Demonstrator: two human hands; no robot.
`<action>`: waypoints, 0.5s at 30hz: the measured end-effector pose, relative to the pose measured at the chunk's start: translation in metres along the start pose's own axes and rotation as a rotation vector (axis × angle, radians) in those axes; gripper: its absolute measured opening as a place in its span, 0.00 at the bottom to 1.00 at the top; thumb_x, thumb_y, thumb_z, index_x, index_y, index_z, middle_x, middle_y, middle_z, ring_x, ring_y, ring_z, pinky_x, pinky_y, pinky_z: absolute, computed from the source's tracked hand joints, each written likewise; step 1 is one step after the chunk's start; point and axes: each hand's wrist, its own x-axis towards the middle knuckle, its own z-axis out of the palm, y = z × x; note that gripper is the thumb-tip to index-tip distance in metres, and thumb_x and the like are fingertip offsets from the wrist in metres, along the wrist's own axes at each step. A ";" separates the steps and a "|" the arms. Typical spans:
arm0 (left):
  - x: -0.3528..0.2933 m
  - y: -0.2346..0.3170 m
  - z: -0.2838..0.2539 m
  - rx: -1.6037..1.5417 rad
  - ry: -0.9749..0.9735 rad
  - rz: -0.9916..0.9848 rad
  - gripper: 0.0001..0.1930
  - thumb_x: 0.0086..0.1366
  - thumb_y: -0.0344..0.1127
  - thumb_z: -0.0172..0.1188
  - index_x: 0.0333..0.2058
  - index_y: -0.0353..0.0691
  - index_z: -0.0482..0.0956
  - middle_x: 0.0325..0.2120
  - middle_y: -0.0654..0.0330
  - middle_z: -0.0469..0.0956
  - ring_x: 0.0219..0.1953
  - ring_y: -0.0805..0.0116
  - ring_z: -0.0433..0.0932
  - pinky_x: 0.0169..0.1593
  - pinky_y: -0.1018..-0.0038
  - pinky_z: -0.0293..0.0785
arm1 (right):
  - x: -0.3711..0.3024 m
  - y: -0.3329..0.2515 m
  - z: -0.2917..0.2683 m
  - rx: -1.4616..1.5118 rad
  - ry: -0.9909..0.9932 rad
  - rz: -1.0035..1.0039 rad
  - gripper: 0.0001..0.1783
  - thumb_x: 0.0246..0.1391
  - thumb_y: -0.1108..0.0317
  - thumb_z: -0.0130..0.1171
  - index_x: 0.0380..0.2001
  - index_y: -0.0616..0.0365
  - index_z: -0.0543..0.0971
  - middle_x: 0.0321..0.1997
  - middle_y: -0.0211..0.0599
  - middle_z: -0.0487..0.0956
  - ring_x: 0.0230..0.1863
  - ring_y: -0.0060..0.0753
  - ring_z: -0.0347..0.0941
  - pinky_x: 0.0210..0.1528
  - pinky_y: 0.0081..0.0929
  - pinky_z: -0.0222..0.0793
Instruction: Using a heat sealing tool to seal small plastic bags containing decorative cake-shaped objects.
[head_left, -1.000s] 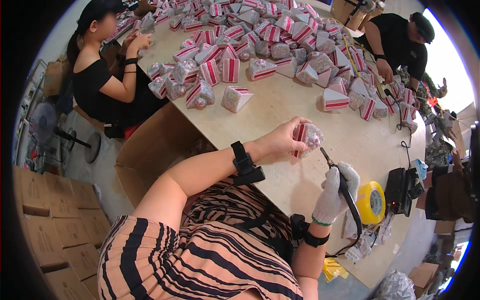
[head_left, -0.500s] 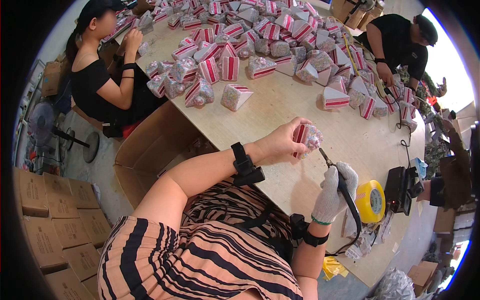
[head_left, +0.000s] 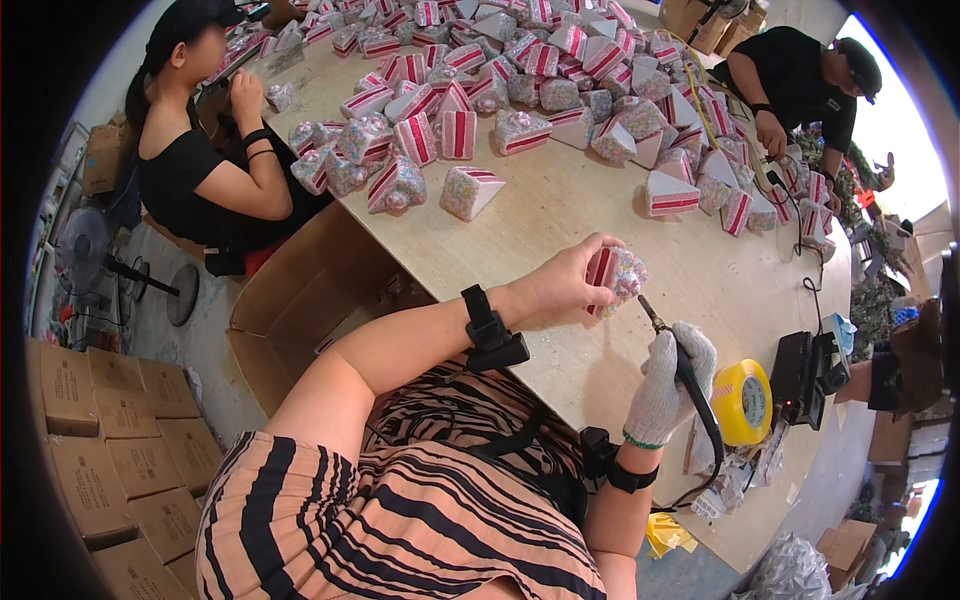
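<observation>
The plainest print stands on the yellow tape roll [head_left: 734, 405] on the desk [head_left: 560, 375]: its pale round core label [head_left: 754, 402] carries small dark characters. At the lower left, the stacked brown cartons [head_left: 112, 440] bear short lines of dark print on their sides, too small to read. A further carton [head_left: 101, 155] near the left edge has a faint marking. On the black shirt [head_left: 785, 65] of the co-worker at the upper right sits a small pale mark, perhaps lettering, though the view is too coarse to be sure.
</observation>
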 end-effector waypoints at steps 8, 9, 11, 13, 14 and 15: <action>-0.003 0.008 0.002 -0.063 -0.023 -0.035 0.33 0.53 0.27 0.63 0.57 0.42 0.60 0.40 0.54 0.73 0.38 0.67 0.77 0.38 0.71 0.79 | -0.001 -0.004 0.000 -0.055 -0.004 -0.009 0.08 0.49 0.79 0.61 0.34 0.62 0.76 0.37 0.35 0.78 0.39 0.25 0.72 0.47 0.25 0.68; -0.004 0.009 0.003 -0.072 -0.028 -0.032 0.33 0.53 0.27 0.63 0.57 0.42 0.60 0.40 0.54 0.73 0.38 0.67 0.77 0.38 0.71 0.79 | -0.001 -0.004 0.000 -0.065 -0.007 -0.010 0.08 0.49 0.79 0.62 0.34 0.62 0.76 0.37 0.35 0.78 0.38 0.25 0.72 0.46 0.25 0.69; -0.004 0.010 0.005 -0.038 0.001 0.021 0.31 0.53 0.26 0.62 0.55 0.38 0.60 0.38 0.54 0.74 0.32 0.69 0.76 0.35 0.73 0.76 | -0.001 -0.005 0.000 -0.070 -0.008 -0.016 0.08 0.49 0.79 0.62 0.34 0.62 0.76 0.37 0.35 0.78 0.38 0.25 0.72 0.46 0.25 0.69; -0.005 0.011 0.006 -0.077 -0.006 0.021 0.31 0.53 0.25 0.63 0.55 0.38 0.60 0.37 0.54 0.74 0.31 0.70 0.76 0.34 0.73 0.76 | -0.001 -0.005 0.000 -0.074 -0.010 -0.022 0.08 0.49 0.79 0.62 0.34 0.62 0.76 0.36 0.35 0.78 0.38 0.25 0.73 0.46 0.25 0.69; -0.005 0.011 0.007 -0.103 -0.006 0.022 0.31 0.53 0.25 0.63 0.54 0.39 0.60 0.36 0.55 0.74 0.29 0.70 0.76 0.33 0.73 0.76 | 0.000 -0.006 0.001 -0.087 -0.009 -0.035 0.08 0.49 0.79 0.61 0.34 0.62 0.76 0.36 0.36 0.78 0.38 0.25 0.73 0.46 0.25 0.69; -0.005 0.012 0.007 -0.110 -0.011 0.023 0.31 0.53 0.25 0.63 0.54 0.39 0.60 0.36 0.55 0.74 0.29 0.70 0.76 0.33 0.73 0.76 | 0.000 -0.005 0.001 -0.101 -0.008 -0.048 0.08 0.49 0.79 0.61 0.34 0.62 0.76 0.36 0.36 0.78 0.38 0.25 0.73 0.46 0.25 0.69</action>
